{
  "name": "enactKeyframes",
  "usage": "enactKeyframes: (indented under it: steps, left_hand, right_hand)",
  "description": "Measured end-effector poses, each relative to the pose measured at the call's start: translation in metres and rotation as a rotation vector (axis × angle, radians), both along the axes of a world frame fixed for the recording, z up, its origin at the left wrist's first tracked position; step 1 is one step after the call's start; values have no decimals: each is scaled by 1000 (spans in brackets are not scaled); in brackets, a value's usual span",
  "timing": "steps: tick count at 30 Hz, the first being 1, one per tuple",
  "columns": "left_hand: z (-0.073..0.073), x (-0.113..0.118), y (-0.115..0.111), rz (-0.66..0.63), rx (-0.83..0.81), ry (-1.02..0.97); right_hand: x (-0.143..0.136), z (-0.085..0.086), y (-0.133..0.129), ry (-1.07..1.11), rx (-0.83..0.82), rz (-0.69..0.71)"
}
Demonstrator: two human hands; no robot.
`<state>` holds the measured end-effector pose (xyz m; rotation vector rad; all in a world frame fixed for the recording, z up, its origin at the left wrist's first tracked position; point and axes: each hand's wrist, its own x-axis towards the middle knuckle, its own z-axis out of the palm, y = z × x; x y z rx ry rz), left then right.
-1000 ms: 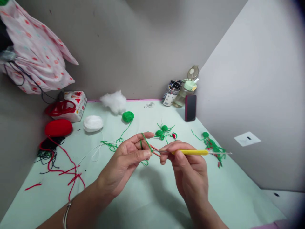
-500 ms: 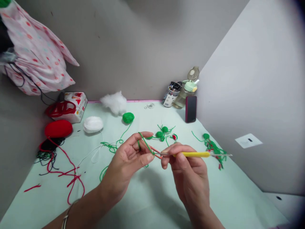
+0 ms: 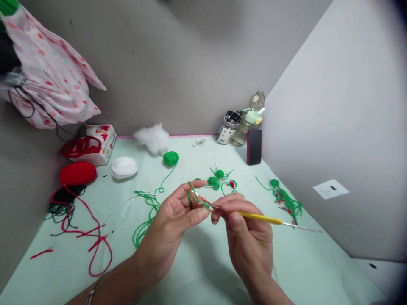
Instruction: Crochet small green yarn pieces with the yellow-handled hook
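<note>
Tilted more steeply since the earlier frame, the crochet hook [image 3: 260, 217] has its free rear end dropped lower and towards the body, where it lay nearly level half a second ago; its front end now points more upward at the left fingers.

Nearest are both hands, raised over the desk [image 3: 311, 262]. Everything turns on how hook and work meet: the right hand [image 3: 246, 220] closes around the yellow handle, and the hook's long axis runs from lower right to upper left, its front shaft reaching the green stitches [image 3: 206, 206]. These are pinched between thumb and fingers of the left hand [image 3: 178, 216], so they lie just left of the right fingertips, nearly touching them. Green yarn is also looped over the raised left index finger. Whether the hook's tip sits inside a loop is too fine to tell.

Beyond the hands, small green crocheted pieces [image 3: 212, 181] lie ahead, and a green-and-red bundle [image 3: 288, 203] lies to the right. Farther left sit a red yarn ball [image 3: 78, 173], a white one [image 3: 124, 167] and a green one [image 3: 171, 158].

Containers stand farthest: a clear jar [image 3: 226, 132] packed with pen-like sticks, beside it a bottle [image 3: 242, 133] with its lid flipped up, and a small round dish [image 3: 201, 142] whose contents are unclear.
</note>
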<state>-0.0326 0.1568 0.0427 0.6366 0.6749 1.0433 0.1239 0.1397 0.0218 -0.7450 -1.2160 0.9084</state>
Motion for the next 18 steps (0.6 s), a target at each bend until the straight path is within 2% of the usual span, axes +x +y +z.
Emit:
enactKeyframes:
  steps: [9, 13, 16, 18]
  left_hand:
    - [-3, -3, 3, -7, -52, -23]
    - [2, -9, 7, -23, -99, -66]
    - [7, -18, 12, 40, -97, -48]
    - [9, -21, 14, 86, -56, -22]
  right_hand:
    - [2, 0, 1, -17, -9, -45]
    - [10, 6, 4, 11, -48, -68]
    - [20, 11, 9, 107, -92, -118]
    - [25, 13, 11, 147, -127, -102]
